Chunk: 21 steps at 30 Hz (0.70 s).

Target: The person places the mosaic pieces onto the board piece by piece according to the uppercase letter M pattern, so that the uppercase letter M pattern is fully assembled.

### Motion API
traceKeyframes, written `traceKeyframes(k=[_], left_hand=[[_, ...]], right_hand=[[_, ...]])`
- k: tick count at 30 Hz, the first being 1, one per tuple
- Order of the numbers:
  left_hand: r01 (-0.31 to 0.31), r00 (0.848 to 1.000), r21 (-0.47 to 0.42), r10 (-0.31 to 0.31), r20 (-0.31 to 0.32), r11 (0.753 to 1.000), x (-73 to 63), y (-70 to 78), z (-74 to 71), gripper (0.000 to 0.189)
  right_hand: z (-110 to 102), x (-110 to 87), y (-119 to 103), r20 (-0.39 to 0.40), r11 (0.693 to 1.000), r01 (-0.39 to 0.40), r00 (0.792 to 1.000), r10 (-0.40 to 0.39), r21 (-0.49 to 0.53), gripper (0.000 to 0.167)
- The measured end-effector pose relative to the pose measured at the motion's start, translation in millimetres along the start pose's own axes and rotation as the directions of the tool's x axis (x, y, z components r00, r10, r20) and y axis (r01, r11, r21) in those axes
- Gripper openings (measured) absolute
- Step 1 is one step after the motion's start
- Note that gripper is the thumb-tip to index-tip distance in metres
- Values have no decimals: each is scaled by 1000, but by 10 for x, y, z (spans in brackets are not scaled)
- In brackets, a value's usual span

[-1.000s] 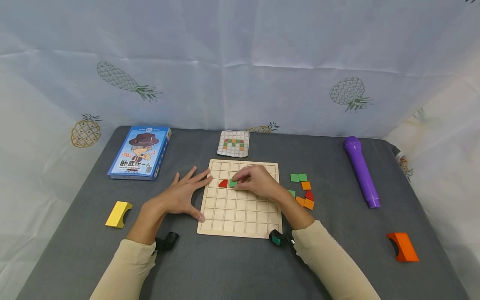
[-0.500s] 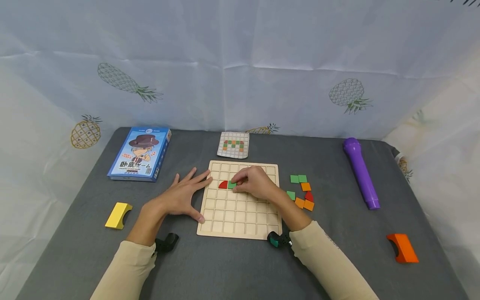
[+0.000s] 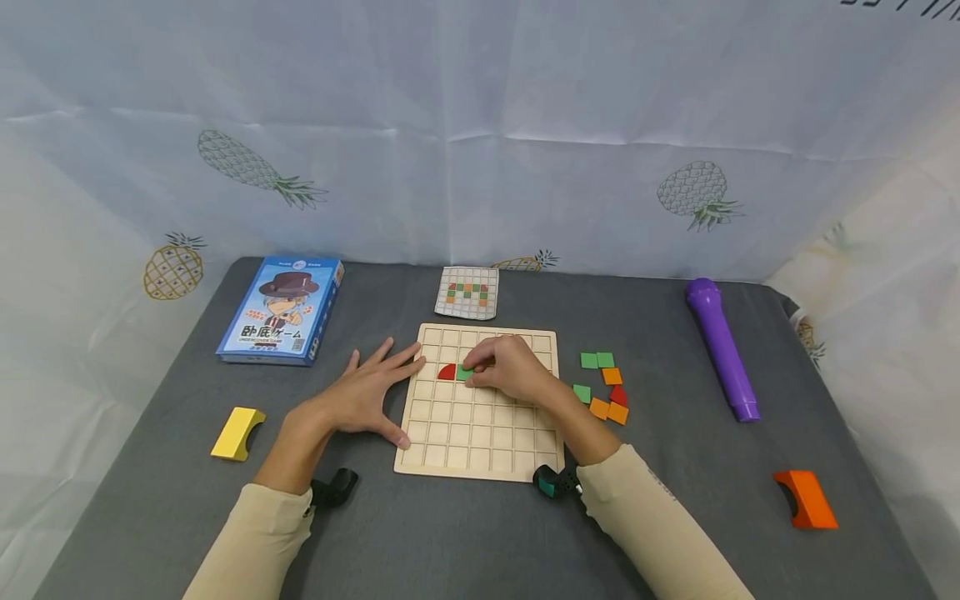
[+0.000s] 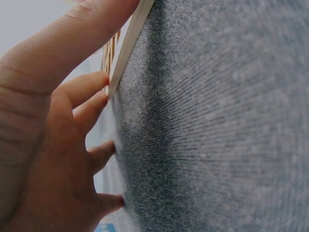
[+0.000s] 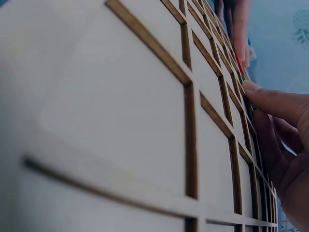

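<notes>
Green tile (image 3: 464,373): on wooden grid board (image 3: 480,433), beside red quarter-circle tile (image 3: 447,372), at 9 o'clock of right hand (image 3: 510,369), fingertips pinching it. Left hand (image 3: 367,393): flat, fingers spread, steadying the board's 9 o'clock edge.

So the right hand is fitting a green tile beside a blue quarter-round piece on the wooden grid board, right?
Not quite: the quarter-round piece is red, not blue, as the head view shows. The right hand does press a green tile beside it on the wooden grid board.

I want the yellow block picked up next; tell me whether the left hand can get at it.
Probably yes: the left hand lies flat beside the board, and only bare grey cloth separates it from the yellow block.
</notes>
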<state>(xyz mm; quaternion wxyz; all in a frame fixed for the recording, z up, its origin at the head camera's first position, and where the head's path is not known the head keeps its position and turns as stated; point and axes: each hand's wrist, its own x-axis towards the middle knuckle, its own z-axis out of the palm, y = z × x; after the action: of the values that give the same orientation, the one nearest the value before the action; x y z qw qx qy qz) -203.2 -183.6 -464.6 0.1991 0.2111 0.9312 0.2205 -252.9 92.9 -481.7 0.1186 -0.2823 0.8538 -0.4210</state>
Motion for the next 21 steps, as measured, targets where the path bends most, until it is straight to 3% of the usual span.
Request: traceKeyframes(k=[12,21], left_hand=[[-17,1000,24,17,-6,1000,-12,13,-4,124],[-30,999,-16,30,14,999,11,7,4,125]], right_hand=[[17,4,-9,2,1000,-4,1000,4,-21,16],[6,-19,-12,9,999,-31,999,31,-8,17]])
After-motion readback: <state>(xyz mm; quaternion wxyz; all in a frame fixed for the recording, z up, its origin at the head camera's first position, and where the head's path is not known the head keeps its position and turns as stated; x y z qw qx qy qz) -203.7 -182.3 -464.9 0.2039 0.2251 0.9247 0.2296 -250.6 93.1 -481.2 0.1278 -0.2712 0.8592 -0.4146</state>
